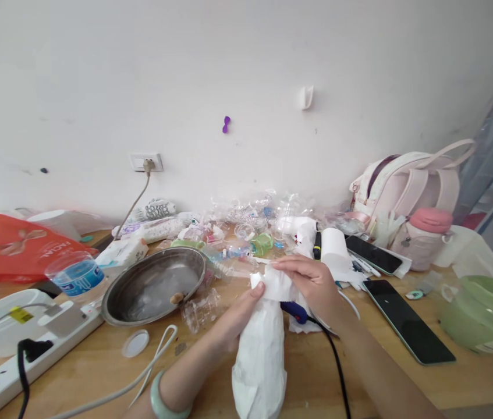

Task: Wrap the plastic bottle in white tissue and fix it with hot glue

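A long bottle-shaped form wrapped in white paper (260,355) stands out toward me at the table's front edge. Round its narrower upper part, my left hand (246,308) is closed, thumb on the near side. My right hand (316,285) pinches a piece of white tissue paper (279,283) that lies over the form's top end. Just beyond, under my right hand, rests a blue-handled tool (294,312) with a black cord; its front part is hidden. What is inside the wrapping does not show.
Left are a metal bowl (154,291) with cloudy contents, a power strip (32,355) and a white cable. Clear plastic pieces (259,215) crowd the back. On the right lie a phone (407,320), a green container (477,314), a pink-lidded bottle (423,238) and a backpack (412,180).
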`<state>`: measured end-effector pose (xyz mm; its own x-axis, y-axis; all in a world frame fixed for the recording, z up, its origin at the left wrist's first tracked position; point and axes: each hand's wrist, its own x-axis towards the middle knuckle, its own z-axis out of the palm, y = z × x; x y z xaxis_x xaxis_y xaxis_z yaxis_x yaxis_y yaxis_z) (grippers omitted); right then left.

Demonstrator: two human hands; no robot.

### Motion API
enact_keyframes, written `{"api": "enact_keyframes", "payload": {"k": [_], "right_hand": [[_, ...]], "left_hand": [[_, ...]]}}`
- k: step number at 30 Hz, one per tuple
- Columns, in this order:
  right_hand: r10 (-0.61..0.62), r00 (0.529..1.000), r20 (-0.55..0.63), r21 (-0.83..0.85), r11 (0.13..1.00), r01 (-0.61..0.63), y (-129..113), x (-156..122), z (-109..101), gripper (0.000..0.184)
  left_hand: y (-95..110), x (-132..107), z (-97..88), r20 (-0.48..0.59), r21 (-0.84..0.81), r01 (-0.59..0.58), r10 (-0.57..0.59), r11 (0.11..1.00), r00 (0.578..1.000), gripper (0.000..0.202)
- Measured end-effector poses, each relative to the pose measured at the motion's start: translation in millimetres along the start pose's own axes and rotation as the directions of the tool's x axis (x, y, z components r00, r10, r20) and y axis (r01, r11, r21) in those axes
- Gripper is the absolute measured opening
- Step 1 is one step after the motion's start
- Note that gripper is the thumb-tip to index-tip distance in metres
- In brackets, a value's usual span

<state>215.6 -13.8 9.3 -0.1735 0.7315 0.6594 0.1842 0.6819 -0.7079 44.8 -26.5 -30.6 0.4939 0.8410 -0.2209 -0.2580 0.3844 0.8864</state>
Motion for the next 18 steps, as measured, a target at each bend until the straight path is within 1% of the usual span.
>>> {"api": "enact_keyframes", "payload": {"k": [1, 2, 4, 6, 8, 10, 12, 15, 18], "right_hand": [[0.027, 1.0, -0.008, 0.051, 0.998, -0.027, -1, 0, -2, 0.024], [0.044, 0.999, 0.004, 0.096, 0.994, -0.044, -2, 0, -4, 0.023], [0.041, 0.997, 0.065, 0.153, 0.987, -0.05, -7, 1, -6, 0.024], [0.002, 0.994, 0.113, 0.144, 0.989, -0.018, -13, 2, -6, 0.028], [-0.048, 0.989, 0.138, 0.066, 0.997, 0.039, -19, 3, -4, 0.032], [-0.104, 0.98, 0.168, -0.038, 0.993, 0.112, -22, 5, -1, 0.033], [-0.161, 0.966, 0.203, -0.127, 0.974, 0.19, -22, 7, 2, 0.033], [-0.236, 0.947, 0.218, -0.211, 0.936, 0.282, -18, 7, 4, 0.034], [-0.255, 0.941, 0.22, -0.26, 0.915, 0.309, -14, 4, 5, 0.035]], "left_hand": [[3, -1, 2.2, 0.014, -0.026, 0.027, -0.027, 0.999, 1.0, 0.063], [6, -1, 4.2, 0.023, -0.042, 0.031, -0.03, 0.999, 0.999, 0.067], [12, -2, 8.0, 0.036, -0.059, 0.001, 0.002, 0.998, 0.999, 0.068], [18, -4, 11.3, 0.032, -0.044, -0.061, 0.062, 0.997, 0.998, 0.064], [23, -6, 14.5, 0.008, -0.005, -0.11, 0.11, 0.994, 0.994, 0.052], [27, -9, 17.7, -0.027, 0.037, -0.107, 0.108, 0.994, 0.994, 0.038], [29, -11, 20.0, -0.054, 0.077, -0.095, 0.1, 0.992, 0.994, 0.03], [28, -11, 19.9, -0.058, 0.121, -0.151, 0.159, 0.981, 0.986, 0.032], [21, -9, 15.9, -0.048, 0.094, -0.194, 0.199, 0.977, 0.979, 0.044]]}}
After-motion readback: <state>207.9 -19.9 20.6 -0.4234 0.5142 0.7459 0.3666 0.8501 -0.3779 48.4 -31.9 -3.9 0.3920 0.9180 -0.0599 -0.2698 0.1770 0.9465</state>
